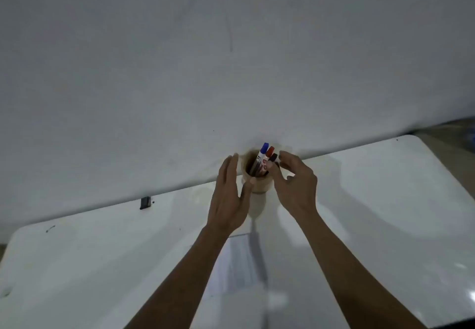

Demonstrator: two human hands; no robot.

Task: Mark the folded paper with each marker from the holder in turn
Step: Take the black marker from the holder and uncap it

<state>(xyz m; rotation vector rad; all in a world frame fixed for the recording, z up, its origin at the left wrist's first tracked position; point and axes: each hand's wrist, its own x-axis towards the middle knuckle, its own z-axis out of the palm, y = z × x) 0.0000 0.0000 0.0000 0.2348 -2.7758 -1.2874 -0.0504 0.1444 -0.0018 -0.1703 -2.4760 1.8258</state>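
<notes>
The wall (pixel 231 59) fills the upper part of the view, plain and pale. Below it lies the white glossy counter (pixel 385 213), its far edge against the wall. The folded paper (pixel 239 264) lies flat on the counter between the two forearms, near the person, well short of the holder. It looks thin and light, so it will likely slide on the slick top unless one hand pins it while the other marks.

The left hand (pixel 228 200) stands open, palm turned inward, fingers straight, its thumb touching or just beside the holder's left wall; it grips nothing firmly. The right hand (pixel 295 185) is part curled, its fingers (pixel 285 156) loosely spread over the marker caps, closed on nothing as far as can be seen.

The holder (pixel 259 183), a small tan cup, sits at the far edge of the counter by the wall. It seems light and could tip, so steadying it by the side is sensible. In it stand the markers: blue (pixel 264 147), red (pixel 270 151) and a dark one (pixel 273 157), caps up. They are stiff, smooth and light; pinch one just below its cap and lift straight up.

A small dark clip-like thing (pixel 145 202) lies at the counter's far left.
</notes>
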